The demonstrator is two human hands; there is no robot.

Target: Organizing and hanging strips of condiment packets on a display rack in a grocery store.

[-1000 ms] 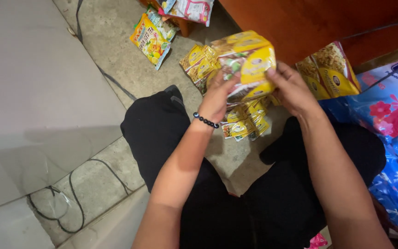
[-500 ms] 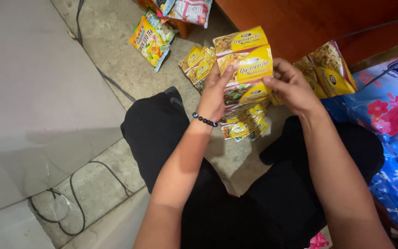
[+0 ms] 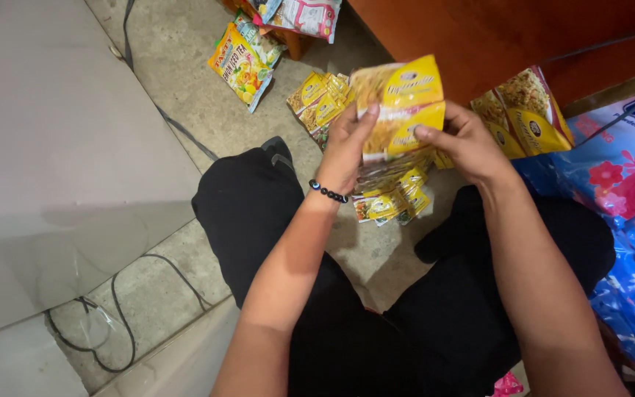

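Both hands hold one bundle of yellow sachets (image 3: 398, 110) raised above the lap, in front of the knees. The left hand (image 3: 347, 147) wraps its fingers around the left edge of the bundle, thumb on the front face. The right hand (image 3: 464, 143) closes on the right edge, with its thumb pressed across the front of the lower sachet. Two sachet fronts show at the top of the bundle, one above the other; below them a strip of more sachets (image 3: 391, 198) hangs down to the floor, where at least four small yellow fronts can be counted, though the exact number is hard to tell.

One black bead bracelet (image 3: 327, 192) sits on the left wrist. The person sits on the concrete floor (image 3: 185, 81) in black trousers (image 3: 259, 213), knees apart.

On the floor beyond the left hand lies a second cluster of yellow sachets (image 3: 317, 99), about three visible. To the right, beside the right hand, lies one pair of larger yellow packets (image 3: 527, 110), leaning against a brown wooden cabinet (image 3: 494, 37). Farther left lies one yellow drink-mix packet with fruit pictures (image 3: 240, 66), and above it one pink and white packet (image 3: 306, 15). At the right edge are blue detergent bags with pink flowers (image 3: 619, 176), at least two. One black cable (image 3: 119, 309) loops on the floor at lower left.
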